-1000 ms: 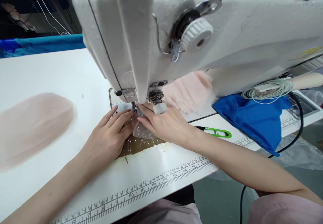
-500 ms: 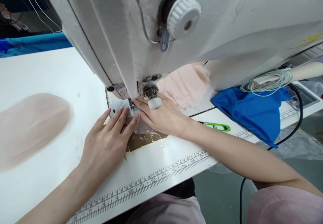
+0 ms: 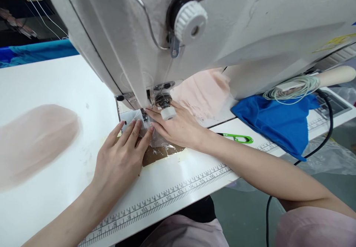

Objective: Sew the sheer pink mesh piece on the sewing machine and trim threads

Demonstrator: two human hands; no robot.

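Beside the needle area of a sewing machine (image 3: 102, 28), my left hand (image 3: 119, 156) lies with its fingers spread. Its fingertips rest on a small piece of thin, see-through whitish fabric (image 3: 159, 140), left of the presser foot (image 3: 144, 115). From the other side, my right hand (image 3: 183, 128) reaches under the machine head, palm down, fingers stretched out flat on the same fabric. A white tension knob (image 3: 168, 113) hides part of its fingers. The fabric lies over brown tape (image 3: 160, 155) stuck to the table, and its far edge is hidden.
Sheer pinkish pieces (image 3: 41, 139) lie on the left tabletop. A pale pink fabric pile (image 3: 204, 93) sits behind my right hand. To the right are green thread snips (image 3: 241, 138), a blue cloth (image 3: 278, 122) and a coiled pale cord (image 3: 299, 87). Ruler markings (image 3: 157, 204) line the front edge.
The view has shifted slightly, so the machine head appears a little farther left. Both hands stay almost in the same place on the fabric.
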